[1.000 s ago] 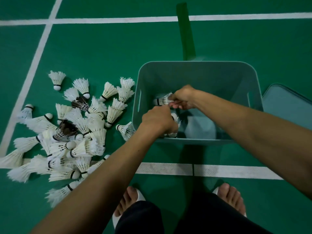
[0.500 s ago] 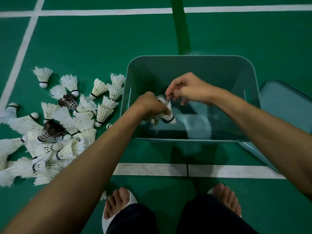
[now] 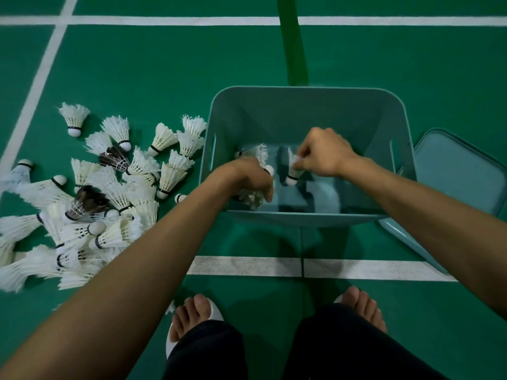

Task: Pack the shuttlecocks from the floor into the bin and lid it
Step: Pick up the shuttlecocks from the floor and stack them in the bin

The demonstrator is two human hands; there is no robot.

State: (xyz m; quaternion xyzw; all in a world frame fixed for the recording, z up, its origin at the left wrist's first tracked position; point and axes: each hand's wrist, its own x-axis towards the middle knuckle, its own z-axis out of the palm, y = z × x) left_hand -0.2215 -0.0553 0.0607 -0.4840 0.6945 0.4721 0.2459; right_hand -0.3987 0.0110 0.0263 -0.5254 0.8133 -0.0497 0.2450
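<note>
Two hands reach into the bin (image 3: pixel 301 91): our left hand (image 3: pixel 247 178) clutches a bunch (image 3: pixel 253 198), our right hand (image 3: pixel 325 156) pinches one shuttlecock (image 3: pixel 292 175) by its feathers. We should release low, just beneath each grip; the pile (image 3: pixel 115 193) lies left of both.

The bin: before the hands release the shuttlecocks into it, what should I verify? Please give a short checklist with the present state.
1. Both hands are above the opening of the bin: ok.
2. The left hand grips a bunch of shuttlecocks: ok; how many, cannot tell.
3. The right hand pinches a single shuttlecock, cork down: ok.
4. The bin has room: ok, its bottom is mostly bare.
5. The lid is off and lies on the floor, right of the bin: ok.
6. Floor cleared for lidding: not ok, the pile of shuttlecocks lies left of the bin.
</note>
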